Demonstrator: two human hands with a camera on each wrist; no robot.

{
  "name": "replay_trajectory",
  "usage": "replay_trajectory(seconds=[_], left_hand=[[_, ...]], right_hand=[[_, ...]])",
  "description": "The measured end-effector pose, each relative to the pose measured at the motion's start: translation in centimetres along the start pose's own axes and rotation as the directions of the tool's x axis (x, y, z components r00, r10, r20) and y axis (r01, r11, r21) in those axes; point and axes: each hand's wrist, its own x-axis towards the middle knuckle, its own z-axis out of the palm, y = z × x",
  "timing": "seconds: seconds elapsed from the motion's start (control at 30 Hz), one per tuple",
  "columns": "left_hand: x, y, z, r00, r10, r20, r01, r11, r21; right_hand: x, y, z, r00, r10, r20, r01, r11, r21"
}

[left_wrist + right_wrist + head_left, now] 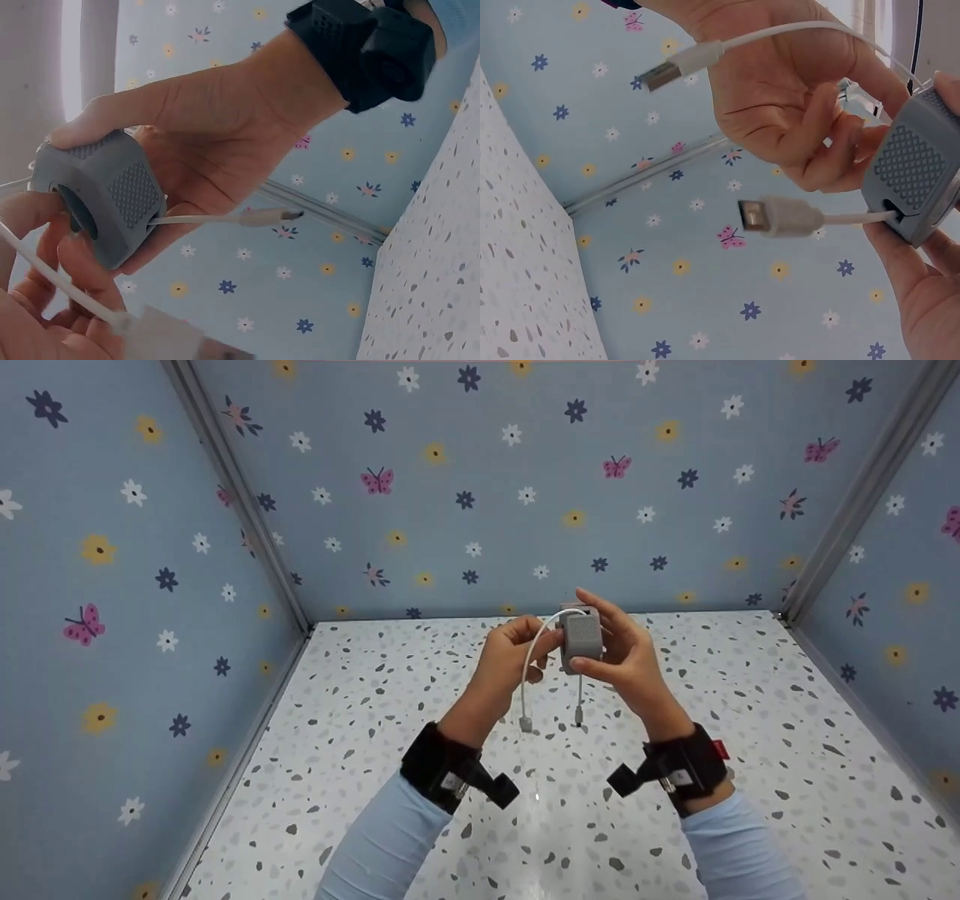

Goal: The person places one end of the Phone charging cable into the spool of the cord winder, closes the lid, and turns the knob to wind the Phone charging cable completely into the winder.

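Note:
A grey cable winder [583, 637], a small block with textured sides, is held up above the floor. My right hand [634, 660] grips it, thumb along one side and fingers behind. My left hand [504, 660] has its thumb and fingertips at the round opening [77, 210] in the winder's side; what they pinch inside is hidden. A white USB cable [802, 27] comes out of the winder. Its larger USB plug [681, 67] dangles in front of my left hand. The short end, with a small plug [780, 216], sticks out through a slot.
Beneath the hands spreads a white speckled surface [525, 825]. Blue flowered panels stand around it: a back panel [495, 540], a left panel [127, 600] and a right panel [892, 607]. Metal strips [240, 502] run along the corners.

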Motion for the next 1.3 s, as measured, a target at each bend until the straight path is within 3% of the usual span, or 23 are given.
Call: replay_trajectory(seconds=[0.17, 0.3, 0.5, 0.6, 0.7, 0.73, 0.8, 0.93, 1.03, 1.3], left_hand=[[-0.1, 0.2, -0.3, 0.981, -0.188, 0.037, 0.188, 0.982, 0.004], [-0.1, 0.5, -0.5, 0.978, -0.206, 0.040, 0.206, 0.978, 0.015], [-0.2, 0.6, -0.4, 0.994, -0.106, 0.040, 0.102, 0.991, 0.089], [-0.2, 0.4, -0.3, 0.998, -0.001, 0.056, -0.006, 0.991, 0.135], [-0.3, 0.1, -0.3, 0.987, 0.152, 0.057, -0.161, 0.958, 0.237], [-0.3, 0.0, -0.3, 0.975, 0.213, 0.064, -0.223, 0.933, 0.281], [-0.2, -0.5, -0.4, 0.937, 0.340, 0.081, -0.345, 0.858, 0.381], [-0.1, -1.3, -0.5, 0.819, 0.556, 0.143, -0.539, 0.657, 0.528], [0.1, -1.6, -0.4, 0.743, 0.646, 0.175, -0.604, 0.533, 0.592], [0.4, -1.7, -0.5, 0.572, 0.775, 0.270, -0.676, 0.259, 0.690]], right_hand=[[-0.2, 0.2, 0.0, 0.999, -0.021, 0.036, 0.022, 1.000, -0.011], [-0.2, 0.3, 0.0, 0.999, -0.023, 0.048, 0.023, 1.000, -0.011], [-0.1, 0.0, 0.0, 0.999, -0.014, 0.035, 0.015, 1.000, -0.026], [-0.2, 0.0, 0.0, 0.999, -0.004, 0.033, 0.005, 1.000, -0.013], [-0.3, 0.1, -0.1, 0.999, 0.015, 0.034, -0.014, 1.000, -0.007], [-0.3, 0.1, -0.1, 0.999, 0.022, 0.030, -0.022, 1.000, -0.010], [-0.4, 0.3, -0.1, 0.999, 0.037, 0.023, -0.037, 0.999, -0.014], [-0.6, 0.6, 0.0, 0.998, 0.060, 0.003, -0.060, 0.998, -0.011], [-0.5, 0.8, 0.0, 0.998, 0.061, -0.005, -0.061, 0.998, -0.014], [-0.4, 0.7, 0.1, 0.999, 0.042, 0.009, -0.041, 0.999, -0.034]])
